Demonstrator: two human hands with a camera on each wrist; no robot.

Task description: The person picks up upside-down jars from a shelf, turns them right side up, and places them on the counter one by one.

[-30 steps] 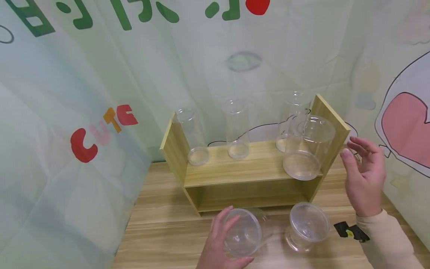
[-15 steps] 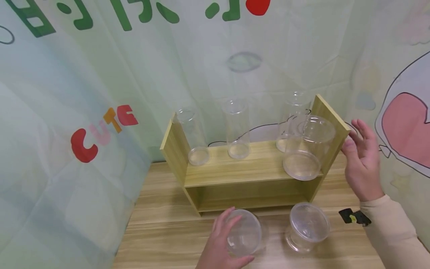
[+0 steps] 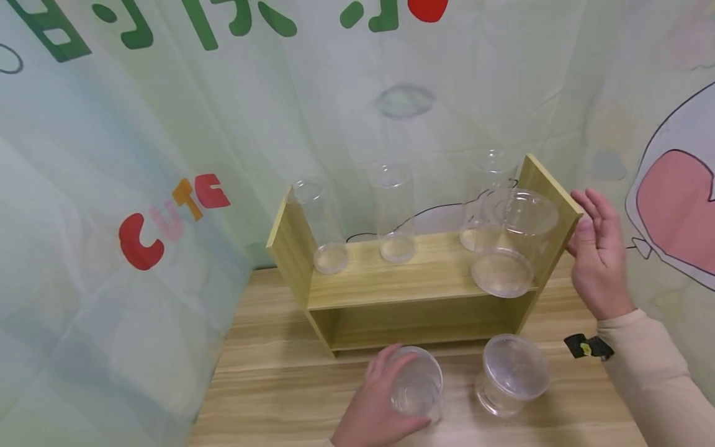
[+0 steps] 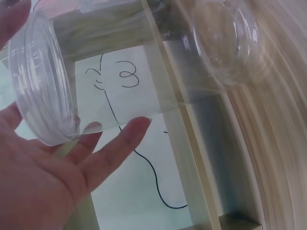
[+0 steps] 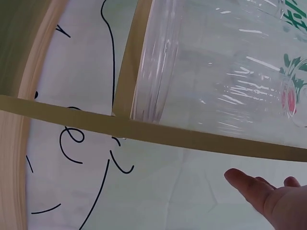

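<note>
On the wood-grain table [image 3: 268, 397] stand a shelf [image 3: 357, 282] and, at the shelf's five o'clock, a squat jar [image 3: 514, 369]. The upper board [image 3: 385, 282] bears slim jars at nine [image 3: 318, 220], eleven [image 3: 393, 208] and two o'clock [image 3: 477, 202], a wide jar [image 3: 511, 257] at three.

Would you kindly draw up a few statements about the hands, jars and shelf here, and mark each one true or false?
1. The left hand holds a clear jar in front of the shelf. True.
2. The right hand is outside the shelf, beside its right side panel. True.
3. Both hands hold jars. False: the right hand holds nothing.
4. A wide jar stands at the right end of the upper board. True.
5. Only one other jar shares that board. False: three tall, narrow jars stand there too.
6. Nothing else stands in front of the shelf. False: another jar stands there, right of the held one.
</note>
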